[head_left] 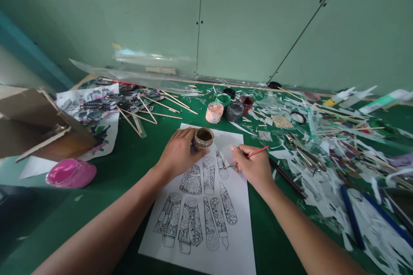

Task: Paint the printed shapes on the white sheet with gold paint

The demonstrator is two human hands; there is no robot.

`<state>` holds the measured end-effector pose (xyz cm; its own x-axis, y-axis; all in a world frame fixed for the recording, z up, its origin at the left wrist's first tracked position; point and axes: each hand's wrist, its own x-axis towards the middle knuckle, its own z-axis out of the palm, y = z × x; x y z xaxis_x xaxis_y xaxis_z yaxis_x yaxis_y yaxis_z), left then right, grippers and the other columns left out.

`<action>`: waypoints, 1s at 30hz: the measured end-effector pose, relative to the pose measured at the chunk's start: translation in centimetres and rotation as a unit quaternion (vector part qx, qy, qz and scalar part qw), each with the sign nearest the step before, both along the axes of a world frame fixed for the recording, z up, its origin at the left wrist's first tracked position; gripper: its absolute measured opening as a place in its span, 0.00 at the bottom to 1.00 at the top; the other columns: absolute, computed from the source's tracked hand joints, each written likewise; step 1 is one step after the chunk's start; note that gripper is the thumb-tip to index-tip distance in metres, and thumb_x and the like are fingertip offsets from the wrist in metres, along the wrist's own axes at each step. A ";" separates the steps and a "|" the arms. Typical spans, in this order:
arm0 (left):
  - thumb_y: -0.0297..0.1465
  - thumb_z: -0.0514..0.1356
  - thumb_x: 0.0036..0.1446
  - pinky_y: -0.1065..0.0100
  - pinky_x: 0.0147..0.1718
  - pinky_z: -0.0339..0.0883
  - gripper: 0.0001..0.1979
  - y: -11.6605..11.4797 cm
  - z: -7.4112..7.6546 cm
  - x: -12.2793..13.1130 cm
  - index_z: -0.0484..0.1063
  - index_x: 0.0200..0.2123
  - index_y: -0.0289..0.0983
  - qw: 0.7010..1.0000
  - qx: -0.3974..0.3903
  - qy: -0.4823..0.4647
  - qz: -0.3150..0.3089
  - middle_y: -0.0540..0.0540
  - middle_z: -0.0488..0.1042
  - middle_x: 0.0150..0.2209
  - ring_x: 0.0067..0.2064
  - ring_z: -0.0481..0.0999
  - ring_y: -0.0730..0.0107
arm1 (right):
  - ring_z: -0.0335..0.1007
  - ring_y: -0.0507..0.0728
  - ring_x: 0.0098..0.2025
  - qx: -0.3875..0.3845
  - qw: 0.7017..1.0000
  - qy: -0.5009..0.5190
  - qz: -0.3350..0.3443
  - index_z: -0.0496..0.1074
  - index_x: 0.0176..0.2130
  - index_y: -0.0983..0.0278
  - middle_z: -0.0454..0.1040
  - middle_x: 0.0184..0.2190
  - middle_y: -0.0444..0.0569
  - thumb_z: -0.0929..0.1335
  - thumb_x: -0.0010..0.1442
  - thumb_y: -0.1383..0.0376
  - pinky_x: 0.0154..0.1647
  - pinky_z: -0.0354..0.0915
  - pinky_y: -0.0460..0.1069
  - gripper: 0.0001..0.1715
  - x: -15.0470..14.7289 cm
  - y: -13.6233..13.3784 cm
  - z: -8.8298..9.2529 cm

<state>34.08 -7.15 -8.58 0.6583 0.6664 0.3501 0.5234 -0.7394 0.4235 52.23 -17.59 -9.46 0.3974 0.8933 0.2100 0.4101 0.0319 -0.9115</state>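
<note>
A white sheet [235,227] printed with black line drawings of patterned shapes lies on the green table [129,167] in front of me. My left hand [179,152] is closed around a small open pot of brown paint [203,138] standing on the sheet's top edge. My right hand [254,165] pinches a thin red-handled brush [254,153], its tip resting on the sheet beside one drawn shape.
Several small paint pots [229,109] stand behind the sheet. A pink lid [71,172] and a cardboard box [35,126] are at the left, with wooden sticks [151,109] and printed cut-outs. Paper scraps, scissors [305,152] and blue strips [355,219] cover the right side.
</note>
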 end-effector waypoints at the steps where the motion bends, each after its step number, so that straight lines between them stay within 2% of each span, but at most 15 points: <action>1: 0.36 0.63 0.53 0.50 0.49 0.66 0.20 0.0 0.0 0.0 0.66 0.47 0.36 1.000 0.000 0.001 0.000 0.39 0.73 0.48 0.50 0.71 0.51 | 0.57 0.48 0.11 -0.001 1.000 -0.006 0.000 0.56 0.13 0.61 0.58 0.08 0.39 0.65 0.58 0.60 0.13 0.55 0.44 0.26 0.0 0.0 0.0; 5: 0.36 0.63 0.53 0.50 0.50 0.66 0.20 0.0 0.1 0.0 0.66 0.48 0.36 1.000 -0.003 0.004 0.002 0.39 0.73 0.48 0.50 0.71 0.52 | 0.57 0.48 0.11 0.000 0.999 -0.034 -0.008 0.53 0.13 0.61 0.57 0.08 0.39 0.65 0.57 0.62 0.14 0.54 0.44 0.26 0.0 0.0 -0.1; 10: 0.36 0.63 0.53 0.51 0.49 0.66 0.19 0.1 0.1 0.0 0.66 0.47 0.36 1.000 -0.003 0.010 0.001 0.40 0.73 0.48 0.50 0.71 0.52 | 0.59 0.48 0.12 -0.008 1.000 0.006 0.003 0.55 0.13 0.61 0.58 0.09 0.39 0.64 0.59 0.59 0.14 0.55 0.44 0.26 0.1 -0.1 -0.1; 16: 0.37 0.63 0.54 0.51 0.50 0.65 0.20 0.1 0.0 0.0 0.66 0.48 0.36 1.000 -0.002 0.007 -0.002 0.39 0.73 0.48 0.50 0.71 0.52 | 0.58 0.48 0.12 -0.011 0.999 -0.033 -0.001 0.53 0.13 0.61 0.57 0.08 0.38 0.65 0.57 0.62 0.14 0.54 0.43 0.26 0.2 -0.1 0.0; 21: 0.37 0.63 0.53 0.51 0.50 0.65 0.19 0.0 0.2 0.0 0.66 0.47 0.36 1.000 -0.007 0.015 0.004 0.40 0.73 0.48 0.51 0.71 0.52 | 0.59 0.49 0.12 -0.013 1.000 0.009 0.007 0.55 0.13 0.61 0.59 0.09 0.39 0.64 0.59 0.59 0.14 0.56 0.44 0.26 0.1 -0.1 0.0; 25: 0.36 0.63 0.54 0.50 0.50 0.65 0.20 0.0 0.2 0.0 0.66 0.48 0.37 1.000 -0.003 0.009 0.002 0.40 0.73 0.48 0.51 0.71 0.52 | 0.57 0.48 0.12 -0.012 1.000 -0.007 0.001 0.54 0.13 0.61 0.58 0.08 0.38 0.66 0.58 0.59 0.14 0.54 0.44 0.27 0.1 -0.1 -0.1; 30: 0.36 0.63 0.53 0.49 0.49 0.65 0.21 0.0 0.0 0.0 0.65 0.49 0.37 1.000 -0.001 0.002 -0.001 0.39 0.73 0.48 0.50 0.71 0.51 | 0.60 0.49 0.11 -0.002 1.000 0.022 -0.002 0.56 0.13 0.61 0.58 0.08 0.39 0.66 0.58 0.56 0.13 0.56 0.44 0.28 0.2 -0.1 0.1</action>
<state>34.05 -7.14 -8.56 0.6608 0.6664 0.3453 0.5242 -0.7390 0.4231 52.46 -17.65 -9.37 0.4097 0.8924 0.1891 0.3692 0.0273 -0.9289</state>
